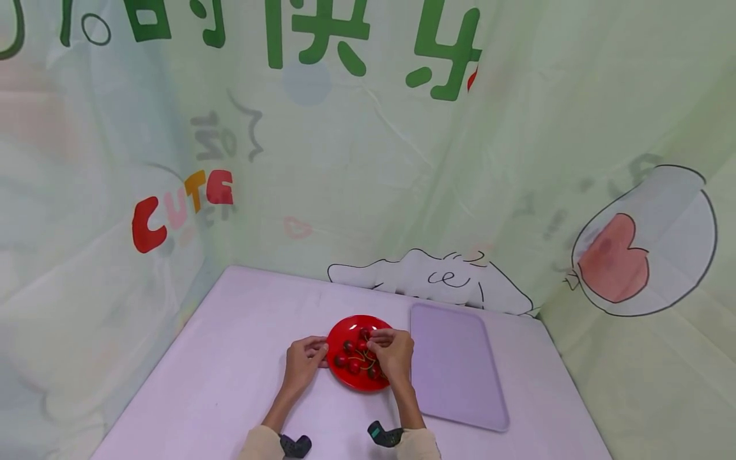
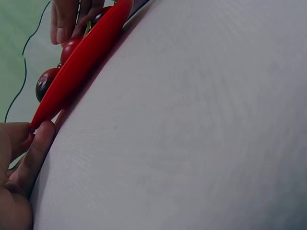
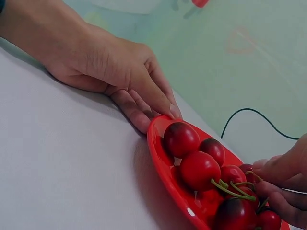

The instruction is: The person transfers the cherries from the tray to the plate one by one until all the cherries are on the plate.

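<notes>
A red plate [image 1: 339,332] holds several dark red cherries [image 3: 200,170] with green stems. My left hand [image 1: 301,365] pinches the plate's left rim between thumb and fingers, seen closely in the left wrist view. Over the plate's right side, my right hand [image 1: 393,354] reaches in among the fruit. Its thumb and fingertips [image 3: 269,167] close about one cherry [image 3: 246,168] beside the green stems, and part of that cherry is hidden behind them. In the left wrist view, the right hand's fingers [image 2: 61,28] show above the plate's far side.
A pale purple tray [image 1: 457,364] lies on the white table [image 1: 259,313], just right of the plate and my right hand. Printed cloth [image 1: 368,160] hangs behind the table and along both sides.
</notes>
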### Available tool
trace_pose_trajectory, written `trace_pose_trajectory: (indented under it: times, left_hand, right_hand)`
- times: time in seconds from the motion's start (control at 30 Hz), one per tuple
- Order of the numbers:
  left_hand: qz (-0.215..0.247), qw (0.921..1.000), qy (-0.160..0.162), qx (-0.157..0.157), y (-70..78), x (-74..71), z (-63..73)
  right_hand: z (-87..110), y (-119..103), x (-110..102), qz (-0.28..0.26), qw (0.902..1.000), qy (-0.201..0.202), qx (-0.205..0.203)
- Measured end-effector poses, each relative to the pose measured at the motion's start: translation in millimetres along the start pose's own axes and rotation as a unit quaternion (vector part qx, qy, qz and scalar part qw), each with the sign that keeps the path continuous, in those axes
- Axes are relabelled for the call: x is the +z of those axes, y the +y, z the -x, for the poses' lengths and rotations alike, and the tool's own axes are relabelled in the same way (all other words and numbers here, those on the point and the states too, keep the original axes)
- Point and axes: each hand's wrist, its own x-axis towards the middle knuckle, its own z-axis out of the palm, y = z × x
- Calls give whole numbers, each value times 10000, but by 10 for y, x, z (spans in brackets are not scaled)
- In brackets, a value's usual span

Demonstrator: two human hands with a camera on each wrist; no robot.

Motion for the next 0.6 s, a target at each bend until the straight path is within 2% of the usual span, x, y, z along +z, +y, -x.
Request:
trace_pose_trajectory:
  times: [0.37,0.5,0.6]
  left_hand:
    - [72,10000,9,-9,-10,-7,-20]
    - [139,9999,48,-5,-25,-11,-11]
    - [302,9995,115,5,-20,-22,-2]
  right_hand:
    - [21,-56,-36,10,10000,50,23]
    - [61,-114,-106,-232,9992,335,29]
    - [62,-120,-186,-497,9968,605,180]
